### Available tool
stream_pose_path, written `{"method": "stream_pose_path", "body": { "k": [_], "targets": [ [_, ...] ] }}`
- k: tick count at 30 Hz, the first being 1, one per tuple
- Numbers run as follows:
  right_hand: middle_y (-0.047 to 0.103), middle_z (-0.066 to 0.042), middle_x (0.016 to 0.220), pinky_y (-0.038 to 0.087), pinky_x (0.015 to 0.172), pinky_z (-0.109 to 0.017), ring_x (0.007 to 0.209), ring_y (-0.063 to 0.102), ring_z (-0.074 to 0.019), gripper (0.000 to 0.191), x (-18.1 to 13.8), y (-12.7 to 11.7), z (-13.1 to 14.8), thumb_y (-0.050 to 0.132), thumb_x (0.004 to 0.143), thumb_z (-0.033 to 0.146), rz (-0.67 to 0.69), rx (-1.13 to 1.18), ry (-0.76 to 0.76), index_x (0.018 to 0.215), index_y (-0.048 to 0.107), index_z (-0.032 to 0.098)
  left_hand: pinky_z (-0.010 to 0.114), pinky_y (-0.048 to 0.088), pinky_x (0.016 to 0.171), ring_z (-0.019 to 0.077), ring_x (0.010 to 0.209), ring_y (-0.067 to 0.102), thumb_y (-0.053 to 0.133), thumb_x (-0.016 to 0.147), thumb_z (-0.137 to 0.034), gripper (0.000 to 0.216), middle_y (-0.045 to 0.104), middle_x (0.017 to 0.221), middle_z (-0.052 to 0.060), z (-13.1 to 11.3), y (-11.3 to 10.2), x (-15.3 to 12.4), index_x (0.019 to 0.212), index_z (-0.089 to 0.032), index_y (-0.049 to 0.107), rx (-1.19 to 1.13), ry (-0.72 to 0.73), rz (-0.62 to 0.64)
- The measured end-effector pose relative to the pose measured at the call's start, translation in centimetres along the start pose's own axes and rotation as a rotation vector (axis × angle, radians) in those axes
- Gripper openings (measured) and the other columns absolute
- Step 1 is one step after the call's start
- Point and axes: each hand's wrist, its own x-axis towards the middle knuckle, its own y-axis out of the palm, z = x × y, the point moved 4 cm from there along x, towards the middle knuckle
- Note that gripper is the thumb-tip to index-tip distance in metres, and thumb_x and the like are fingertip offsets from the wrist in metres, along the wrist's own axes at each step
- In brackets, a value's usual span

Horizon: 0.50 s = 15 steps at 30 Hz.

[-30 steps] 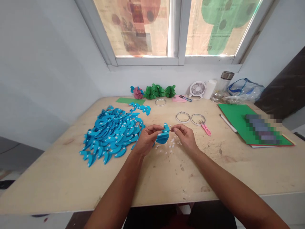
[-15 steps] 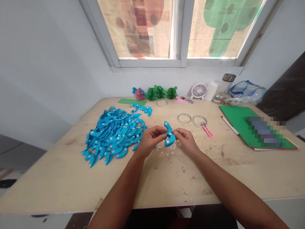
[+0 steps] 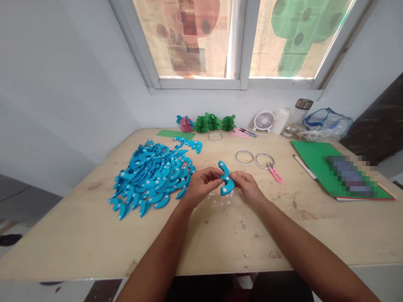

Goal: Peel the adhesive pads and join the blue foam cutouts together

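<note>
A curved blue paper piece with small white squares on it is held up over the table between my two hands. My left hand pinches its left side between thumb and fingers. On the opposite side, the fingertips of my right hand are closed on the same piece, partly hidden behind it. Tiny white paper bits lie scattered on the table below. To the left of my left hand spreads a large heap of similar blue paper pieces, many with white squares.
Two tape rolls and pink-handled snips lie beyond my right hand. Along the wall stand green paper ornaments, a small fan and a glass bottle. Green sheets and a white pen are at the right.
The view has shifted slightly. The blue paper piece is turned a little between my fingers, and my right fingertips sit closer behind it.
</note>
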Motion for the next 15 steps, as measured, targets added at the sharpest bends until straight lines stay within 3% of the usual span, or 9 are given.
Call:
{"method": "stream_pose_path", "body": {
  "k": [6,15],
  "targets": [
    [0.056,0.002,0.059,0.032,0.058,-0.024,0.056,0.044,-0.0102,0.019,0.03,-0.12,-0.52,0.070,0.066,0.033,-0.008,0.064,0.079,0.066,0.063,0.016,0.026,0.048,0.067,0.0142,0.069,0.060,0.076,0.062,-0.025,0.025,0.065,0.073,0.002,-0.02,0.35,-0.08,0.085,-0.017,0.069,0.015,-0.005,0.008],
    [0.059,0.002,0.061,0.035,0.060,-0.025,0.057,0.048,-0.0108,0.016,-0.08,0.01,-0.18,0.071,0.065,0.031,-0.016,0.115,0.078,0.066,0.063,0.017,0.026,0.049,0.068,0.0145,0.072,0.059,0.077,0.061,-0.026,0.035,0.064,0.076,0.003,-0.36,0.56,-0.12,0.093,-0.016,0.067,-0.041,-0.029,0.027]
  ]
}}
